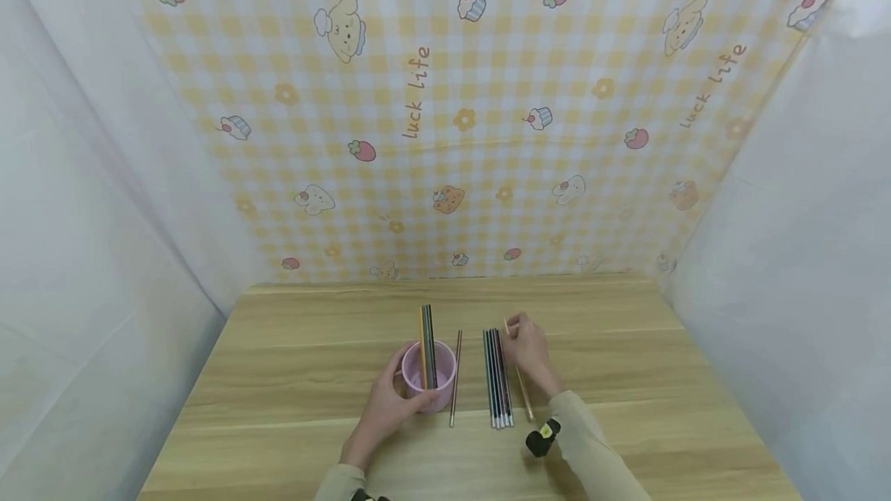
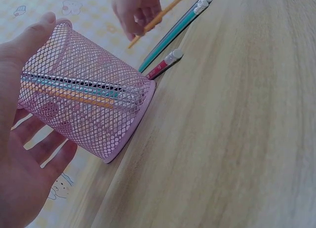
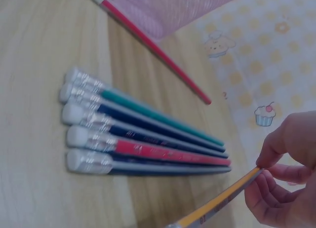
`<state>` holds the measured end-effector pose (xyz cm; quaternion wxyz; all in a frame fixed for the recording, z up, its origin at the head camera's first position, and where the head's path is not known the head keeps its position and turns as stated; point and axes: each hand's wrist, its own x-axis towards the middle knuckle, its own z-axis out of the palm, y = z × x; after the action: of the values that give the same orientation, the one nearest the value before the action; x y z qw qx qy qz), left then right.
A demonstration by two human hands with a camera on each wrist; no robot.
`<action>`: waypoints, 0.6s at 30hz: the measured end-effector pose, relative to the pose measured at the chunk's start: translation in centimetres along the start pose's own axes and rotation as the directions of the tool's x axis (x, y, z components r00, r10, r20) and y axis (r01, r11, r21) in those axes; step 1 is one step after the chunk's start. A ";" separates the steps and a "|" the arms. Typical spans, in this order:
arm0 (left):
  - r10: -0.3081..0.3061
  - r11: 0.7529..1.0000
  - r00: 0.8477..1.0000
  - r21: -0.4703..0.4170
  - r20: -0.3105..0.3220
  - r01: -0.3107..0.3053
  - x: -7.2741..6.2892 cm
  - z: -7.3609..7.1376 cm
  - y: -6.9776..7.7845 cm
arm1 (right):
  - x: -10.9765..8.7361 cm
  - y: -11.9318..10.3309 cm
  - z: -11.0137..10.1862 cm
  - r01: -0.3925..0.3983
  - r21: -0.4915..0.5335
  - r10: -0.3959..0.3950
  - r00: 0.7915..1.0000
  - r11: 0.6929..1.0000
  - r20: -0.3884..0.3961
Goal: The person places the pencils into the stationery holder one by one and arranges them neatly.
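Observation:
My left hand [image 1: 391,400] grips a pink mesh pencil cup [image 2: 94,90] that stands upright on the table. Inside the cup lean several pencils [image 1: 428,339], yellow, green and dark ones among them. Between thumb and fingers, my right hand [image 3: 286,173] pinches a yellow pencil [image 3: 217,201] near one end. Just left of that hand lies a row of several pencils [image 1: 496,377], side by side, green, dark blue and red, white erasers toward me. A single red pencil [image 3: 158,50] lies apart, between the row and the cup.
The wooden table [image 1: 292,377] meets a yellow checked cloth backdrop [image 1: 473,168] at its far edge. White sheets [image 1: 773,253] hang at both sides. A small black device [image 1: 541,439] sits at the right sleeve [image 1: 592,447].

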<state>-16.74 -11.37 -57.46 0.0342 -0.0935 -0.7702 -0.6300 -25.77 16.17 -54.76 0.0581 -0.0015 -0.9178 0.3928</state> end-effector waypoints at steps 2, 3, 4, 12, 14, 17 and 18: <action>0.000 1.000 1.000 0.002 0.004 0.000 0.0 0.0 0.0 | 0.0 -0.5 -0.2 -0.005 0.015 0.005 1.000 1.000 -0.007; 0.000 1.000 1.000 0.003 0.007 0.000 0.0 0.0 0.0 | 0.0 -0.7 -0.3 -0.006 0.019 0.006 1.000 1.000 -0.012; 0.000 1.000 1.000 0.003 0.010 0.000 0.0 -0.1 0.0 | 0.0 -1.0 -0.4 -0.004 0.023 0.005 1.000 1.000 -0.015; -0.009 1.000 1.000 0.003 -0.007 0.009 -0.1 0.0 0.2 | 0.0 -3.2 -1.2 0.034 0.099 -0.030 0.999 0.994 -0.044; -0.009 1.000 1.000 0.001 -0.011 0.009 -0.1 0.0 0.2 | -0.1 -3.8 -1.4 0.040 0.129 -0.035 0.998 0.991 -0.044; -0.006 1.000 1.000 0.003 -0.012 0.006 -0.1 0.0 0.2 | -0.2 -4.6 -1.6 0.058 0.160 -0.051 0.998 0.985 -0.048; -0.008 1.000 1.000 0.005 -0.013 0.009 -0.1 0.0 0.2 | -0.3 -5.0 -1.7 0.065 0.172 -0.057 0.997 0.983 -0.052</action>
<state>-16.63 -11.31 -57.24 0.0368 -0.0860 -0.7721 -0.6286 -25.05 13.91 -50.06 0.0914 0.0225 -0.8780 0.4693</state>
